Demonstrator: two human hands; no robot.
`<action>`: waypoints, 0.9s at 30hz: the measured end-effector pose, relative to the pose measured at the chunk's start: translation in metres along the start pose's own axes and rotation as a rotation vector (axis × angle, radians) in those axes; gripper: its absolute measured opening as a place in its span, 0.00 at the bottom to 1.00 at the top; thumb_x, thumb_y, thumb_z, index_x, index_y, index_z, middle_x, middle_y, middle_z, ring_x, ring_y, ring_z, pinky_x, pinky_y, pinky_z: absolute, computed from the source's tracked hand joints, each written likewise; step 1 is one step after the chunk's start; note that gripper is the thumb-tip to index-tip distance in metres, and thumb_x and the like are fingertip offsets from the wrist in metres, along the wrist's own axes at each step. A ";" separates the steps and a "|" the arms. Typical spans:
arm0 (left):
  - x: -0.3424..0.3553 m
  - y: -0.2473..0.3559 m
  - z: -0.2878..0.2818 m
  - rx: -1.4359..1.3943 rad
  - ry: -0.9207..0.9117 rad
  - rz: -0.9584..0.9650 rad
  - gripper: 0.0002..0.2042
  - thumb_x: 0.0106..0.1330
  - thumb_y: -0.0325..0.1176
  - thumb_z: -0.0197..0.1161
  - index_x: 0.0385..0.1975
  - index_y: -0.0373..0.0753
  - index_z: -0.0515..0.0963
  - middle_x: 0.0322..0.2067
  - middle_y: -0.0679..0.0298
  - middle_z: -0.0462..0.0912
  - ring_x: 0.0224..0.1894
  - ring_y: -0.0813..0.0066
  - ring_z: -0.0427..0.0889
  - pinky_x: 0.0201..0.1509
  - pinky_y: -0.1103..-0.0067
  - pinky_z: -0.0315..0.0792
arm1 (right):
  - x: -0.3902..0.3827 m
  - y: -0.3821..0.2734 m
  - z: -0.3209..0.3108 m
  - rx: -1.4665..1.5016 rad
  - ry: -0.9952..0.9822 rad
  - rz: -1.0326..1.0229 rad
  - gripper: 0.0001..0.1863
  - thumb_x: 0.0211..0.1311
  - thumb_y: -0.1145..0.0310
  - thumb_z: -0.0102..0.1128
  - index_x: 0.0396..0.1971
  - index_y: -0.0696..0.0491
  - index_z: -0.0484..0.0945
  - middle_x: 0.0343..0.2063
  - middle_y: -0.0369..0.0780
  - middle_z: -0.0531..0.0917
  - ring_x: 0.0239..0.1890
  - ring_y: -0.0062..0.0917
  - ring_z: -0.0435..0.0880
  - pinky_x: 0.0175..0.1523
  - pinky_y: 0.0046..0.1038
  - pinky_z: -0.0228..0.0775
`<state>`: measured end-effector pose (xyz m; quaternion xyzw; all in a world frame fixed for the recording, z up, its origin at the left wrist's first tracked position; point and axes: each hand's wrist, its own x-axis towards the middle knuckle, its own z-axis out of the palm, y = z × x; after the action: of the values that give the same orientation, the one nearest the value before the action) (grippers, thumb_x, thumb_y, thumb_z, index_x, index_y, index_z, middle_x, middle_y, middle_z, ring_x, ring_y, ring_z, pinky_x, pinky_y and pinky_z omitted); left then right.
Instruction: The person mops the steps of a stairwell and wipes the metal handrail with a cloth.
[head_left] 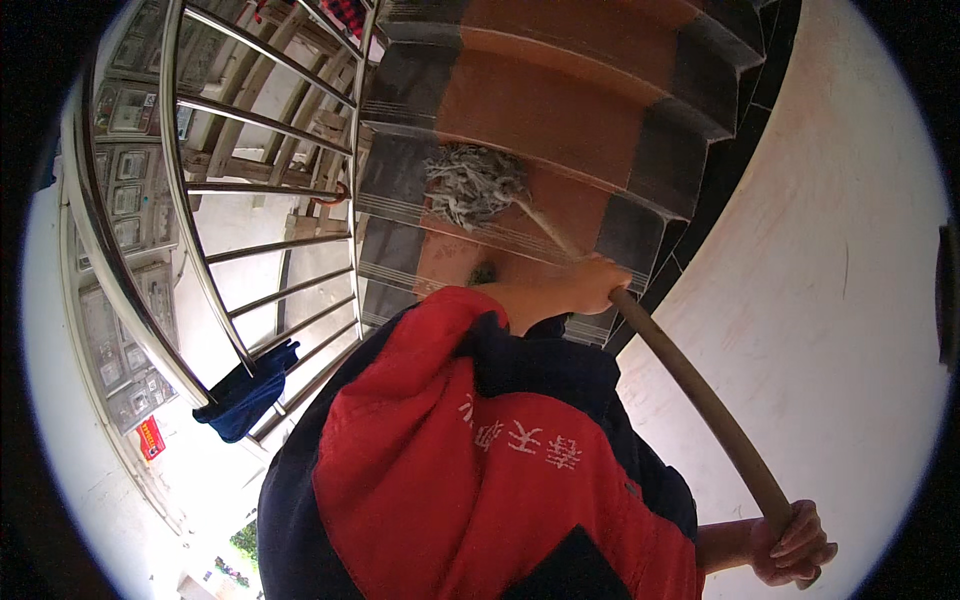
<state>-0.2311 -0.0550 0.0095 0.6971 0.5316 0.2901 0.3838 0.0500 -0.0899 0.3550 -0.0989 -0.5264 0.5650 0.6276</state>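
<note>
A mop (700,400) with a long wooden handle slants across the view from the lower right to the stairs. Its grey string head (473,186) rests on a step. My left hand (598,284), its arm crossing in front of my body, is closed around the lower part of the handle. Near the handle's top end, my right hand (795,545) grips it with fingers wrapped round, out at the right beside the wall.
Stairs (545,110) with a brown middle and dark grey sides rise ahead. A metal railing (185,185) runs along the left, with a dark blue cloth (245,398) hung on it. Wooden slats (285,110) show beyond. A pale wall (810,300) borders the right side.
</note>
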 end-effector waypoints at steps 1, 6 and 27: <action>-0.011 -0.015 0.000 0.007 0.046 0.023 0.10 0.44 0.28 0.63 0.28 0.41 0.74 0.30 0.54 0.76 0.40 0.48 0.75 0.43 0.59 0.65 | 0.005 0.008 0.005 0.032 -0.020 -0.005 0.08 0.53 0.72 0.50 0.18 0.48 0.63 0.02 0.26 0.61 0.09 0.11 0.61 0.28 0.15 0.57; -0.058 -0.088 -0.063 0.135 0.161 -0.079 0.15 0.43 0.33 0.68 0.33 0.42 0.77 0.34 0.54 0.78 0.40 0.49 0.75 0.44 0.61 0.68 | -0.029 0.077 -0.002 -0.286 0.261 0.025 0.10 0.57 0.61 0.49 0.24 0.45 0.58 0.14 0.28 0.60 0.16 0.20 0.60 0.27 0.31 0.54; -0.070 -0.014 -0.029 0.029 0.064 -0.013 0.11 0.44 0.30 0.63 0.30 0.44 0.75 0.30 0.59 0.77 0.44 0.52 0.73 0.47 0.56 0.62 | -0.024 0.022 0.065 0.020 -0.239 -0.034 0.08 0.54 0.66 0.50 0.22 0.47 0.62 0.06 0.23 0.66 0.14 0.11 0.62 0.28 0.19 0.56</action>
<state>-0.2809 -0.1142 0.0136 0.6896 0.5522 0.3019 0.3583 -0.0092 -0.1323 0.3540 -0.0154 -0.5934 0.5673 0.5708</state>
